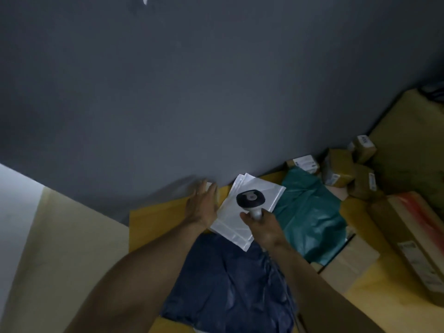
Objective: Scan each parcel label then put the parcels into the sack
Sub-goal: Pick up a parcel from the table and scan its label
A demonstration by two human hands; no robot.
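The yellow desk (153, 227) stands against a dark grey wall (216, 92). A stack of white poly mailers (230, 227) lies near its back edge. The stack's near corner overlaps a crumpled dark blue plastic bag (223, 284), and its right side touches a teal plastic mailer (310, 212). The teal mailer drapes over a flat cardboard box (348, 260). Behind it, small labelled cardboard boxes (336, 169) cluster by the wall, and a long cardboard box (408, 236) lies along the right side.

White mailers (230, 222) are smooth plastic; green bag (310, 212) crinkled plastic; small boxes (336, 171) matt cardboard; scanner (251, 199) smooth plastic.
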